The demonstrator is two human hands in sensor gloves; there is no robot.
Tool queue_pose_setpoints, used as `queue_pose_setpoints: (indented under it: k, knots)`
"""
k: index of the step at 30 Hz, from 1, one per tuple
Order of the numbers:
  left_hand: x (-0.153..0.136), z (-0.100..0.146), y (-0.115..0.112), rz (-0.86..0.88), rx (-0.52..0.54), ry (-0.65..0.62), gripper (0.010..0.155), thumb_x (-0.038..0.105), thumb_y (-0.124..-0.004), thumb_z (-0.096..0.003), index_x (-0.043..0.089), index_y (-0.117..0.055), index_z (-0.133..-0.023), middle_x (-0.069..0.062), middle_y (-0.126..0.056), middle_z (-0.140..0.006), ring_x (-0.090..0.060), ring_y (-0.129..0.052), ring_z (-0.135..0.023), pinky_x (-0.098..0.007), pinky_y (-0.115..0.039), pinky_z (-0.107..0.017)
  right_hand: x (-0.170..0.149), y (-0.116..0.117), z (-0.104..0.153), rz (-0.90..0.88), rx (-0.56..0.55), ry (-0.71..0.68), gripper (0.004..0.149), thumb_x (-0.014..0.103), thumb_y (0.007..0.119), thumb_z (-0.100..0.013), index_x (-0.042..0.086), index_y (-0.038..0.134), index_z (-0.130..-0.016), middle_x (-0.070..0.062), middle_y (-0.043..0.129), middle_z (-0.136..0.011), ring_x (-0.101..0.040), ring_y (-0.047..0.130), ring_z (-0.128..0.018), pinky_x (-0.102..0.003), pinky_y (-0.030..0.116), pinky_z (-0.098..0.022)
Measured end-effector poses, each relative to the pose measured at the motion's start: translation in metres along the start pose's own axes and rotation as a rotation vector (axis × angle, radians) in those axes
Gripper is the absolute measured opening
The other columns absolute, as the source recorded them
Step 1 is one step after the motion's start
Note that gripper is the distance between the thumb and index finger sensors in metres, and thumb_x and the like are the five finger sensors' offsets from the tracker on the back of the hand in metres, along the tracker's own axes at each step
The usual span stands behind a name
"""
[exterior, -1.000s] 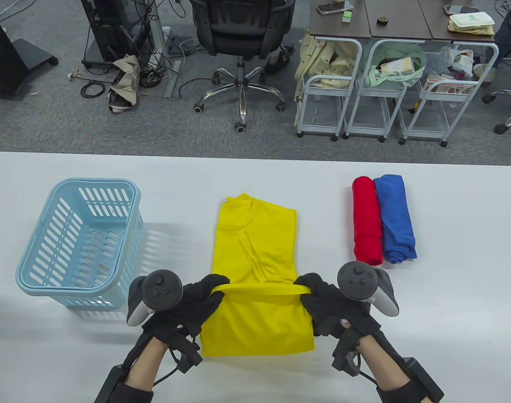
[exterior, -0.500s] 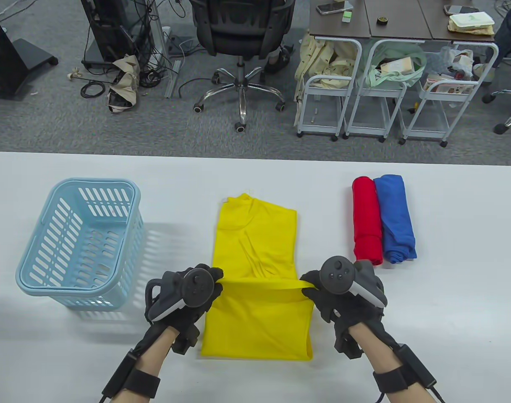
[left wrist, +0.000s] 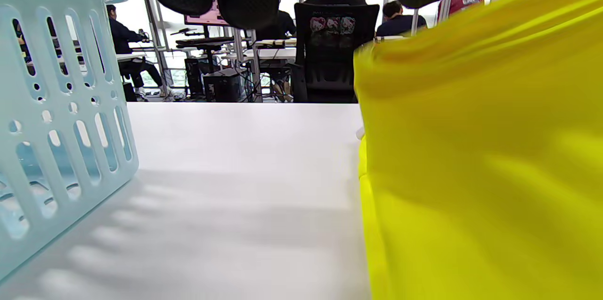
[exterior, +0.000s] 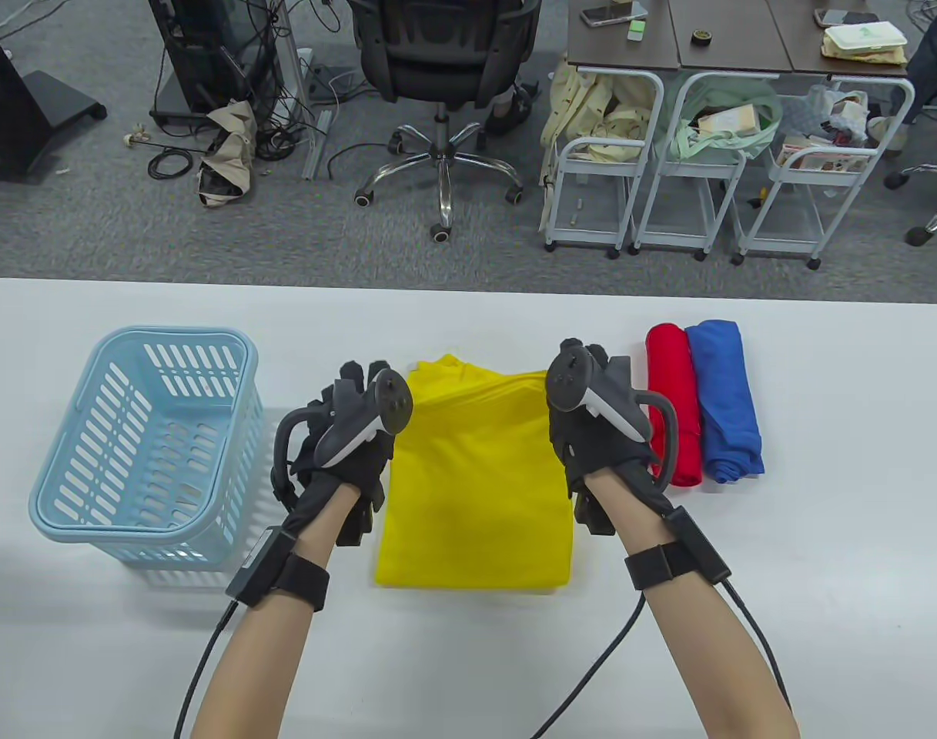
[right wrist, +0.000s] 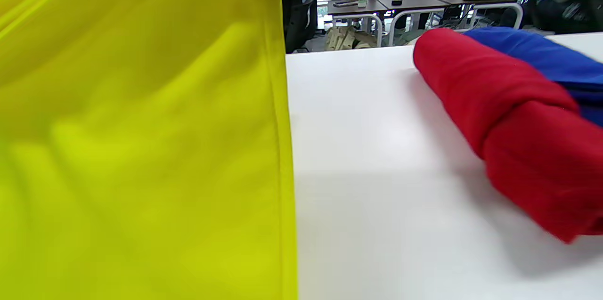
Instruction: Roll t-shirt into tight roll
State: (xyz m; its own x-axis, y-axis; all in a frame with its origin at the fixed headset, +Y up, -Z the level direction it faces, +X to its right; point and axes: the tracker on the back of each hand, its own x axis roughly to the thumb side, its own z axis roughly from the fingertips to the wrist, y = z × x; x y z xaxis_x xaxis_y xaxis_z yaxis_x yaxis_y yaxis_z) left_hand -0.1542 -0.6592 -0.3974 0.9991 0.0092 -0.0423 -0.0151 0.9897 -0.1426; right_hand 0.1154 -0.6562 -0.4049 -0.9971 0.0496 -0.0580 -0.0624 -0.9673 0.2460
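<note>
**Yellow t-shirt doubled over, mid-worktop**

Left hand and right hand at the far corners of the yellow t-shirt, one each side; grasping or merely resting, cannot tell. Lying folded at the centre of the white worktop, between blue basket and red roll beside blue roll

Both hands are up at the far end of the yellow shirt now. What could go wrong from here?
The right hand works close beside the red roll, so it may knock it out of line. The yellow t-shirt looks folded over, not rolled, and the fold may spring open once released. The left hand is near the basket.
</note>
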Motion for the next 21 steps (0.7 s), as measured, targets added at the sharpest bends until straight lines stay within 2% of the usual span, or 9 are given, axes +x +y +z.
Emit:
queue_pose_setpoints:
  k: [4,5,7,8,11,12,14,19,21]
  knots:
    - [0.007,0.021,-0.027,-0.032,-0.021,-0.126,0.068,0.048,-0.056,-0.0573,0.029,-0.029,-0.117,-0.015,-0.031,-0.125,-0.043,-0.053,-0.111,-0.060,-0.056,-0.077,-0.008,0.030,0.011,0.035,0.047,-0.036,0.077,0.043,0.056,-0.062,0.014,0.008,-0.114,-0.023,0.004,-0.115,-0.053,0.025,-0.108,-0.064,0.036,-0.073]
    - [0.009,0.028,-0.039,-0.042,-0.060,-0.173,0.066,0.048,-0.056,-0.0569,0.030,-0.034,-0.116,-0.014,-0.035,-0.125,-0.042,-0.055,-0.111,-0.059,-0.057,-0.077,-0.010,0.039,0.018,-0.007,0.087,-0.071,0.073,0.042,0.057,-0.062,0.015,0.016,-0.115,-0.023,0.008,-0.116,-0.052,0.027,-0.108,-0.064,0.037,-0.073]
    - [0.013,0.042,-0.061,-0.042,-0.170,-0.294,0.064,0.049,-0.055,-0.0568,0.032,-0.037,-0.116,-0.011,-0.039,-0.125,-0.041,-0.055,-0.111,-0.059,-0.058,-0.077,-0.008,0.054,0.034,-0.040,0.118,-0.152,0.063,0.041,0.061,-0.061,0.019,0.038,-0.115,-0.020,0.034,-0.118,-0.048,0.048,-0.106,-0.060,0.049,-0.072]
    - [0.015,0.052,-0.075,-0.039,-0.244,-0.351,0.063,0.050,-0.055,-0.0567,0.033,-0.040,-0.116,-0.011,-0.042,-0.125,-0.040,-0.056,-0.111,-0.059,-0.058,-0.077,-0.006,0.066,0.046,-0.057,0.178,-0.265,0.059,0.040,0.063,-0.061,0.022,0.045,-0.114,-0.018,0.038,-0.118,-0.046,0.051,-0.105,-0.059,0.051,-0.071]
    - [0.016,0.075,-0.111,-0.050,-0.424,-0.473,0.064,0.053,-0.054,-0.0562,0.036,-0.039,-0.116,-0.009,-0.040,-0.126,-0.040,-0.049,-0.113,-0.059,-0.056,-0.077,-0.003,0.100,0.073,0.032,0.289,-0.369,0.059,0.043,0.070,-0.058,0.025,0.055,-0.112,-0.015,0.047,-0.118,-0.044,0.059,-0.104,-0.057,0.056,-0.069]
    - [0.016,0.081,-0.119,-0.056,-0.451,-0.467,0.066,0.054,-0.055,-0.0556,0.035,-0.036,-0.116,-0.009,-0.026,-0.126,-0.043,-0.035,-0.113,-0.059,-0.053,-0.078,-0.004,0.110,0.078,0.073,0.321,-0.375,0.062,0.045,0.071,-0.058,0.026,0.050,-0.113,-0.015,0.044,-0.118,-0.045,0.057,-0.104,-0.058,0.055,-0.070]
    - [0.018,0.096,-0.125,-0.150,-0.425,-0.466,0.074,0.059,-0.058,-0.0535,0.036,-0.024,-0.115,-0.008,-0.018,-0.125,-0.041,-0.028,-0.114,-0.060,-0.046,-0.079,-0.008,0.125,0.095,0.144,0.311,-0.375,0.070,0.046,0.072,-0.057,0.028,0.037,-0.114,-0.013,0.030,-0.118,-0.042,0.046,-0.106,-0.057,0.050,-0.072]
    - [0.032,0.123,-0.121,-0.113,-0.423,-0.540,0.079,0.062,-0.065,-0.0494,0.033,-0.036,-0.117,-0.014,-0.027,-0.126,-0.046,-0.037,-0.113,-0.059,-0.053,-0.079,-0.021,0.127,0.121,0.144,0.272,-0.383,0.069,0.047,0.078,-0.053,0.027,0.047,-0.112,-0.014,0.041,-0.116,-0.042,0.055,-0.104,-0.058,0.054,-0.070]
    - [0.037,0.126,-0.122,-0.235,-0.378,-0.555,0.084,0.064,-0.066,-0.0479,0.033,-0.028,-0.117,-0.015,-0.017,-0.125,-0.046,-0.039,-0.113,-0.059,-0.051,-0.079,-0.022,0.130,0.118,0.169,0.255,-0.398,0.069,0.046,0.080,-0.054,0.029,0.044,-0.111,-0.013,0.037,-0.116,-0.041,0.053,-0.105,-0.059,0.051,-0.072]
